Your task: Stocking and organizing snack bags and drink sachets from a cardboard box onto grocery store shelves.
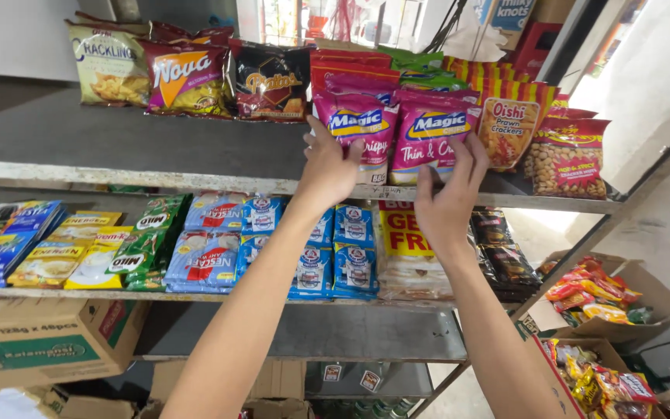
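Two pink snack bags stand side by side at the front of the top grey shelf (118, 147). My left hand (329, 167) rests its fingers on the lower part of the left pink bag (357, 124). My right hand (447, 198) grips the lower edge of the right pink bag (428, 132), thumb in front and fingers up its right side. Both arms reach up from below.
More snack bags line the top shelf: yellow, red and black ones at left (188, 77), orange cracker bags (509, 128) and peanut bags (568, 159) at right. Sachet packs (211, 248) fill the middle shelf. Cardboard boxes (40, 349) sit below, and boxes of snacks (599, 291) at right.
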